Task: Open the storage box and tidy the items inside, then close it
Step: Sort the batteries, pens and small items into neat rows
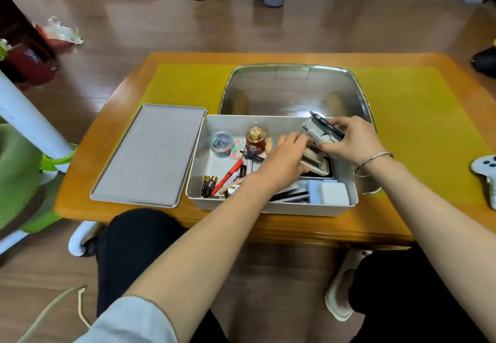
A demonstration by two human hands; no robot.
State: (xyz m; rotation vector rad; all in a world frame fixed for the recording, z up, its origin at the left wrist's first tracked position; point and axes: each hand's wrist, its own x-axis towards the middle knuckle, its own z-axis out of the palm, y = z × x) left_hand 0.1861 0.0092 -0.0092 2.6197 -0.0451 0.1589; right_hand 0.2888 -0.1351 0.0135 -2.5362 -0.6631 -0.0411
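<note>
- Storage box (271, 210) sits open at the table's (107, 117) near edge, lid (150, 155) flat just left of it.
- Right hand (354, 139) grips a grey stapler (312, 130) and black pen (326, 125) (over the box's far right corner).
- Left hand (281, 160) reaches in, fingers curled on a calculator (316, 163).

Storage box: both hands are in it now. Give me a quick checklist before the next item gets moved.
1. Lid off, lying flat left of the storage box: ok.
2. Right hand grips the black pen and a grey item: ok.
3. Left hand grip on the stacked items under it: cannot tell.
4. Red bottle upright, clear of both hands: ok.
5. Contents tidy: not ok; batteries and red marker lie loose.
6. Metal tray behind box free as a staging spot: ok.
</note>
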